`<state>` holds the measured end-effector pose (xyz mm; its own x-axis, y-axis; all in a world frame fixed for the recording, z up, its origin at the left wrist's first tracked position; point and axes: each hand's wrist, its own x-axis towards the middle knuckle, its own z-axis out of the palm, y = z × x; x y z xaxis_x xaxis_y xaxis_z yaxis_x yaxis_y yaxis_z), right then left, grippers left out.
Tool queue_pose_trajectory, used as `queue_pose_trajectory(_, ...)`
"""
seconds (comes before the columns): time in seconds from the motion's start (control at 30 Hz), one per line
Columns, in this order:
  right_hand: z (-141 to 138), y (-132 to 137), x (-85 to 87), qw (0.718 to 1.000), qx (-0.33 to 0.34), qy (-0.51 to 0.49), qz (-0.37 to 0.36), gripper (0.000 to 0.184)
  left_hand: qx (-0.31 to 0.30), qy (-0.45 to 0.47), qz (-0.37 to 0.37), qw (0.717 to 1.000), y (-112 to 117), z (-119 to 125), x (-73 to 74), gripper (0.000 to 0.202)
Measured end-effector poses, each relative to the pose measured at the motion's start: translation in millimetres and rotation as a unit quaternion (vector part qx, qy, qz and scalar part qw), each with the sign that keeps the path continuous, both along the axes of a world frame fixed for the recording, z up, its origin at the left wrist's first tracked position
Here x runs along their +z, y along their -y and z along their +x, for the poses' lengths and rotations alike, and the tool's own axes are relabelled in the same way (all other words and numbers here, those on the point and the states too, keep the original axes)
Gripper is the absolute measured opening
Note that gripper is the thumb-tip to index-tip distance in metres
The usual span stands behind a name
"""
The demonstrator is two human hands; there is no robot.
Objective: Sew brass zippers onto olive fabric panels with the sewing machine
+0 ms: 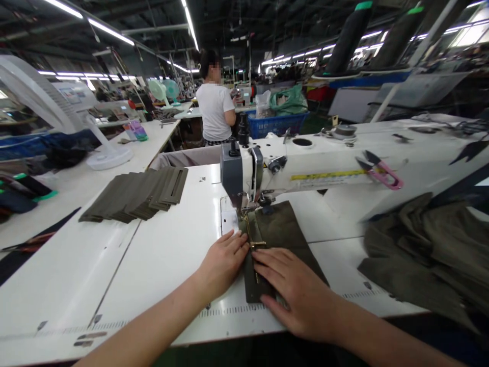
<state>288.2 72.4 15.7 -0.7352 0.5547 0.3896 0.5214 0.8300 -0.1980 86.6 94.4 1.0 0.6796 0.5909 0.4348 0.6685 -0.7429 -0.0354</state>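
A dark olive fabric panel (pixel 292 224) lies on the sewing machine's white bed, its far end under the presser foot area of the sewing machine (pixel 250 168). Along the panel's left part runs a narrow strip with gold-toned metal that looks like a zipper (pixel 256 243). My left hand (pixel 225 257) rests at the left edge of the strip, fingers stretched forward and close together. Flat on the fabric lies my right hand (pixel 288 285), just right of the gold-toned line, thumb spread toward the near edge. The needle point is too small to make out.
A fanned stack of olive fabric pieces (pixel 137 196) lies on the left. Crumpled olive cloth (pixel 420 255) is heaped at right. Pink-handled thread snips (pixel 380 171) sit on the machine arm. A white fan (pixel 109 155) stands at left; a person (pixel 216 109) stands beyond the machine.
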Motion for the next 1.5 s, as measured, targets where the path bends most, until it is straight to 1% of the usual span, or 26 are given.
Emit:
queue_pose_trajectory(0.07, -3, 13, -2.7, 1.000, 0.005, 0.022, 0.003, 0.045, 0.008, 0.009, -0.012, 1.000, 2, 2, -0.3, 0.023)
queue_pose_trajectory(0.1, -5, 17, -5.5, 1.000, -0.001, 0.022, 0.019, 0.047, 0.014, 0.014, -0.020, 1.000, 3, 2, 0.0, 0.024)
queue_pose_trajectory(0.23, -17, 15, -19.9, 0.992, -0.012, -0.032, 0.121, 0.036, 0.035, 0.032, -0.037, 0.998, 4, 5, 1.3, 0.025)
queue_pose_trajectory(0.3, -19, 12, -24.4, 0.987, -0.009, -0.055, 0.149, 0.034, 0.037, 0.043, -0.032, 0.998, 5, 6, 0.5, 0.023)
queue_pose_trajectory(0.4, -19, 11, -26.1, 0.986, -0.017, -0.069, 0.152, 0.036, 0.036, 0.059, -0.022, 0.997, 5, 9, -2.5, 0.022)
queue_pose_trajectory(0.53, -20, 11, -26.5, 0.982, -0.031, -0.085, 0.167, 0.040, 0.028, 0.058, -0.010, 0.998, 3, 8, -5.5, 0.023)
queue_pose_trajectory(0.73, -24, 2, -30.9, 0.978, -0.044, -0.104, 0.173, 0.042, 0.033, 0.049, -0.016, 0.998, -4, 5, -3.6, 0.025)
queue_pose_trajectory(0.9, -27, -7, -27.2, 0.977, -0.049, -0.119, 0.172, 0.044, 0.030, 0.055, -0.020, 0.998, -14, 3, -1.3, 0.024)
queue_pose_trajectory(1.07, -30, -16, -22.5, 0.977, -0.048, -0.116, 0.171, 0.049, 0.021, 0.067, -0.014, 0.997, -25, 3, -2.6, 0.022)
queue_pose_trajectory(1.17, -32, -22, -23.0, 0.978, -0.050, -0.111, 0.170, 0.050, 0.031, 0.077, -0.031, 0.996, -30, 3, -2.9, 0.021)
queue_pose_trajectory(1.33, -33, -32, -26.4, 0.979, -0.044, -0.099, 0.170, 0.046, 0.054, 0.079, -0.065, 0.993, -38, 3, -1.7, 0.018)
queue_pose_trajectory(1.5, -36, -42, -29.0, 0.982, -0.043, -0.103, 0.155, 0.037, 0.059, 0.083, -0.082, 0.991, -46, 1, -4.2, 0.019)
